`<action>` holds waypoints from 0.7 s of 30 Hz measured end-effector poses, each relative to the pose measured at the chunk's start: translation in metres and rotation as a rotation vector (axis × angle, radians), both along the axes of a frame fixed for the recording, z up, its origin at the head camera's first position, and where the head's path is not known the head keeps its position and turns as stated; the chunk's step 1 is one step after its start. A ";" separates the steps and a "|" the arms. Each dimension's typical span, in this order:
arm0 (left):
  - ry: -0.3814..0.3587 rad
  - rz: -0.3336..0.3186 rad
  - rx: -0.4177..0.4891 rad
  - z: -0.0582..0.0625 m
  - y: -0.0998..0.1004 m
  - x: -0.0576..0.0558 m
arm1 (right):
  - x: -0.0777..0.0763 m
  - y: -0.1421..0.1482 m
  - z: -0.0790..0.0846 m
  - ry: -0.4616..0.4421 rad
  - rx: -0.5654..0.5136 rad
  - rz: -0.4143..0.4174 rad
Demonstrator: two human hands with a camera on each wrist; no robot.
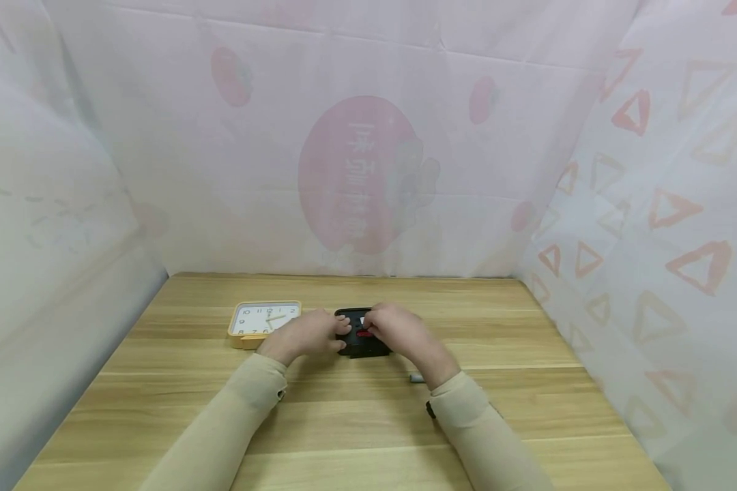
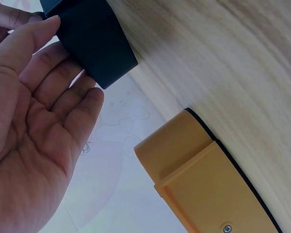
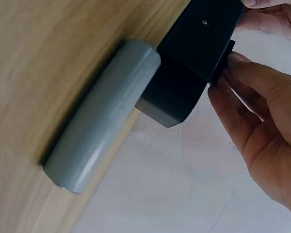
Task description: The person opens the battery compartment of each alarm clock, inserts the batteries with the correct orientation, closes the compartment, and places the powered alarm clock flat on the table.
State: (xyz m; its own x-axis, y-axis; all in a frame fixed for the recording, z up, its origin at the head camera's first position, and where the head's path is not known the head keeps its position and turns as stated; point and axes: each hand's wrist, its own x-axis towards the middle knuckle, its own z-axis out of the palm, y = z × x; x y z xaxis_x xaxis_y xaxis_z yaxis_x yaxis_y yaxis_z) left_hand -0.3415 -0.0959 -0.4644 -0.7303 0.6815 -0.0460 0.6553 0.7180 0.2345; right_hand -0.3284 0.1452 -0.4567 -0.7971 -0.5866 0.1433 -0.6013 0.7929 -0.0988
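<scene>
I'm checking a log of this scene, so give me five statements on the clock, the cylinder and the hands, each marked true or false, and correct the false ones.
1. The yellow clock lies to the person's left of the black device. True.
2. The grey cylinder stands on end. False: the grey cylinder lies on its side on the table.
3. The left hand rests on the yellow clock. False: the left hand is at the black device.
4. The right hand is at the black device. True.
5. The yellow clock lies face down. False: it faces up.
</scene>
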 end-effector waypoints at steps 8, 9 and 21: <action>0.010 -0.001 -0.008 0.000 0.000 0.000 | 0.001 -0.006 -0.005 0.039 0.036 -0.045; 0.012 -0.001 -0.007 0.000 0.000 0.000 | 0.001 -0.006 -0.005 0.048 0.044 -0.049; 0.020 -0.003 0.001 0.001 0.000 0.002 | 0.005 -0.008 -0.005 0.045 0.056 -0.058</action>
State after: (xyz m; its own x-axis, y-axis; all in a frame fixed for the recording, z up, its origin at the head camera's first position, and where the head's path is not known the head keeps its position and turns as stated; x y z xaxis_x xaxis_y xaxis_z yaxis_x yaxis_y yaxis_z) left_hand -0.3399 -0.0960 -0.4629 -0.7293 0.6835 -0.0305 0.6618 0.7160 0.2223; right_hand -0.3239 0.1375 -0.4621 -0.8236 -0.5476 0.1478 -0.5569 0.8301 -0.0277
